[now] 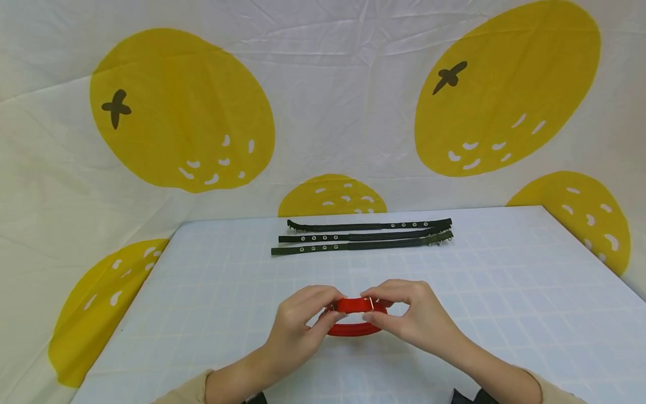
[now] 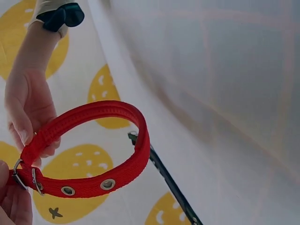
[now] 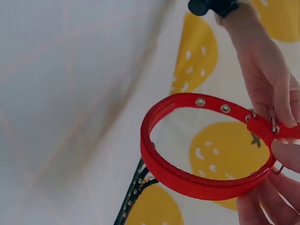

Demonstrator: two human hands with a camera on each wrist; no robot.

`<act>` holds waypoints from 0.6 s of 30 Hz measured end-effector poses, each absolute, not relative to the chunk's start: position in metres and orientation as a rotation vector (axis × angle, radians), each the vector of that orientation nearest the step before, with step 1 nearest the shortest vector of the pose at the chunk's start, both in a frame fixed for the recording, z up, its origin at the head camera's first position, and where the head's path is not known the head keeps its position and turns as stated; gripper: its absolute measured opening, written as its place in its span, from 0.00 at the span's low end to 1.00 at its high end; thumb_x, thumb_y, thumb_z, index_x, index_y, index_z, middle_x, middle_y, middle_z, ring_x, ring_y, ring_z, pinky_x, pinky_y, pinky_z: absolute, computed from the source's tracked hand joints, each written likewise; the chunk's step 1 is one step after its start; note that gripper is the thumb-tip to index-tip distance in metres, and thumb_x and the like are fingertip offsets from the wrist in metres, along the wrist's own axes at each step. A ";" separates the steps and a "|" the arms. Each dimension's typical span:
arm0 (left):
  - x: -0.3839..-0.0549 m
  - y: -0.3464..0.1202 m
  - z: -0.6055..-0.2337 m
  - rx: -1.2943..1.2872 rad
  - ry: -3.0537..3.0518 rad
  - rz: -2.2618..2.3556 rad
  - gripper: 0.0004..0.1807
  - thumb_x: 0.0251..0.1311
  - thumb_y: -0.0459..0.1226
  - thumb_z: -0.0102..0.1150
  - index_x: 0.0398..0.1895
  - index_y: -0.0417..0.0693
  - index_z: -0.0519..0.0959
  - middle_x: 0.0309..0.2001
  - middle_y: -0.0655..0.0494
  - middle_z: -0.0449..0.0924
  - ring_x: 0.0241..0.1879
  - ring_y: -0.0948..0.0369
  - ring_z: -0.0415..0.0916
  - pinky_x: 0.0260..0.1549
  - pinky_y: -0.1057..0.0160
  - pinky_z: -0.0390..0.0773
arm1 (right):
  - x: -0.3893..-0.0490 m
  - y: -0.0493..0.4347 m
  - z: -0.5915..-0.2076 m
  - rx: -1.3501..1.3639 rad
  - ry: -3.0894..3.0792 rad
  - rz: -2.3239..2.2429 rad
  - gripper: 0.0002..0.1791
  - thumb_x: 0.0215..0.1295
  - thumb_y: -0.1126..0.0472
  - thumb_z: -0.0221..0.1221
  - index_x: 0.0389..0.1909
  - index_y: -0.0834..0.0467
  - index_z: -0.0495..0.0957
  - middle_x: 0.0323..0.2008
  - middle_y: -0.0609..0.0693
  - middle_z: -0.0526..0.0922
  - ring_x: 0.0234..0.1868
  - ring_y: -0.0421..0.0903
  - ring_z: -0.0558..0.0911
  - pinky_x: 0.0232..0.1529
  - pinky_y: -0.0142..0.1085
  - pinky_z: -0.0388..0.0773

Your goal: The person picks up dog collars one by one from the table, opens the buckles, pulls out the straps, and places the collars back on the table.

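A red dog collar (image 1: 353,330), fastened into a loop, is held between both hands above the white table. My left hand (image 1: 298,322) pinches the band at the left of its buckled part, thumb below and fingers above. My right hand (image 1: 414,311) pinches it at the right, by a metal loop (image 1: 372,303). Metal eyelets run along the band in the left wrist view, near the buckle (image 2: 36,180). In the right wrist view the strap end passes through the buckle fittings (image 3: 274,124), partly hidden by fingers.
Three dark green collars with eyelets, an upper one (image 1: 343,227), a middle one (image 1: 363,236) and a lower one (image 1: 353,246), lie flat near the table's back edge. Behind them hangs a white cloth (image 1: 343,112) printed with yellow fruit.
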State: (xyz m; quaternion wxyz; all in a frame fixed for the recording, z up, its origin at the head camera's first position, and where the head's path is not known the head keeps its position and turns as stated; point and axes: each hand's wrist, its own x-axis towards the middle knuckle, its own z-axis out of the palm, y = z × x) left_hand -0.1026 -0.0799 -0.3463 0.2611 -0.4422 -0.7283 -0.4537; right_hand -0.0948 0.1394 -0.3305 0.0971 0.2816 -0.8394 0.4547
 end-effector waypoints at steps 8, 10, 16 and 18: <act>-0.103 -0.079 -0.344 -1.179 -2.007 -1.213 0.11 0.55 0.33 0.64 0.42 0.43 0.80 0.37 0.56 0.80 0.37 0.65 0.77 0.37 0.72 0.78 | -0.098 0.146 -0.331 0.889 -2.512 1.357 0.15 0.54 0.56 0.67 0.43 0.54 0.83 0.35 0.40 0.82 0.32 0.37 0.79 0.35 0.35 0.81; -0.103 -0.079 -0.344 -1.162 -2.024 -1.204 0.12 0.54 0.32 0.65 0.43 0.43 0.80 0.37 0.56 0.80 0.35 0.65 0.76 0.34 0.74 0.78 | -0.098 0.148 -0.328 0.875 -2.514 1.409 0.16 0.55 0.57 0.67 0.45 0.56 0.82 0.37 0.42 0.82 0.34 0.39 0.80 0.37 0.34 0.80; -0.106 -0.077 -0.344 -1.138 -2.040 -1.096 0.15 0.50 0.31 0.68 0.43 0.42 0.81 0.37 0.56 0.80 0.36 0.64 0.76 0.36 0.74 0.77 | -0.098 0.149 -0.313 0.717 -2.526 1.835 0.11 0.61 0.62 0.61 0.42 0.64 0.81 0.35 0.52 0.84 0.33 0.48 0.83 0.36 0.36 0.81; -0.108 -0.076 -0.344 -1.147 -2.017 -1.044 0.15 0.50 0.31 0.68 0.43 0.41 0.81 0.37 0.55 0.79 0.37 0.63 0.76 0.38 0.73 0.78 | -0.099 0.146 -0.309 0.652 -2.532 1.965 0.12 0.61 0.61 0.60 0.40 0.66 0.81 0.34 0.55 0.84 0.32 0.51 0.83 0.36 0.39 0.81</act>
